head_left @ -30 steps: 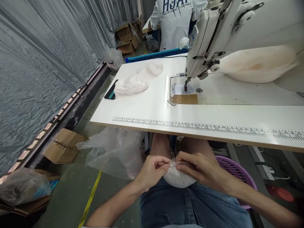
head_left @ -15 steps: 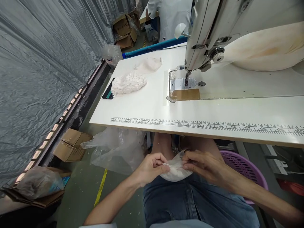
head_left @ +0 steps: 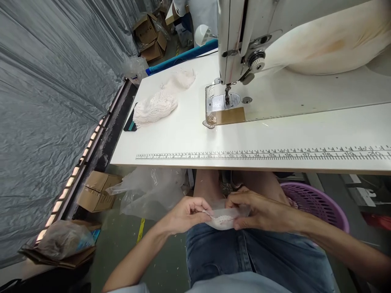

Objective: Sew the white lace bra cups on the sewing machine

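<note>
left hand (head_left: 185, 213) and right hand (head_left: 259, 209) pinch a small clear bag of lace trim (head_left: 224, 217) over the lap; sewing machine (head_left: 241, 44) bed bare, nothing stitched yet.

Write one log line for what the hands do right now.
left hand: pinches lace piece | right hand: grips lace piece | place: lap, below table | sewing machine: untouched

The sewing machine (head_left: 275, 36) is cut off by the top edge. The purple basket (head_left: 317, 201) sits half hidden behind the right hand (head_left: 259, 209) and forearm. The ruler (head_left: 262, 155) numerals are too small to read. A person's white garment (head_left: 201, 12) is cropped at the top.
</note>
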The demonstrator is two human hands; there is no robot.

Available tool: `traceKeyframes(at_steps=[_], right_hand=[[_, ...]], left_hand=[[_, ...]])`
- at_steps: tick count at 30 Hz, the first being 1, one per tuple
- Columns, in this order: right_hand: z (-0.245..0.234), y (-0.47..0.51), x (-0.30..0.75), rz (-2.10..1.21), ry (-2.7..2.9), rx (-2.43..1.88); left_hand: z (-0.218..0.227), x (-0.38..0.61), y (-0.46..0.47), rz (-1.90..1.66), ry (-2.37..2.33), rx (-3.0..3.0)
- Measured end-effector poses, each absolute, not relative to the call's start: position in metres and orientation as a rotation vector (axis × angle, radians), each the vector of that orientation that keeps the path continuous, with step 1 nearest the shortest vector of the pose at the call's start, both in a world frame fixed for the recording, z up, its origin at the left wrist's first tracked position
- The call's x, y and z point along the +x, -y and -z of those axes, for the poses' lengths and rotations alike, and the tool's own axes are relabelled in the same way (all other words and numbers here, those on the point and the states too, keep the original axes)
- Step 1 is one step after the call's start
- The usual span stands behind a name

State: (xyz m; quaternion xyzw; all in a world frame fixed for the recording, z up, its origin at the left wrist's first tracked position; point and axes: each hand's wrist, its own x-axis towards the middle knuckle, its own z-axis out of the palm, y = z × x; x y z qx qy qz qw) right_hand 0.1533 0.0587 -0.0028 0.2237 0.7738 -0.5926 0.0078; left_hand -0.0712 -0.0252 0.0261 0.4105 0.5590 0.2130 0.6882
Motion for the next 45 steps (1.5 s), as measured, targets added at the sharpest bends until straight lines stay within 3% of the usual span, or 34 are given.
traceKeyframes(at_steps=[8, 35, 45], right_hand=[[0.004, -0.057, 0.147, 1.839, -2.559, 0.572], [0.004, -0.056, 0.149, 1.853, -2.336, 0.727], [0.014, -0.064, 0.154, 2.134, -2.201, 0.536]], left_hand=[[-0.029, -0.063, 0.01, -0.294, -1.197, 1.09], [-0.02, -0.078, 0.021, -0.345, -1.25, 0.844], [-0.017, -0.068, 0.014, -0.225, -1.239, 0.92]])
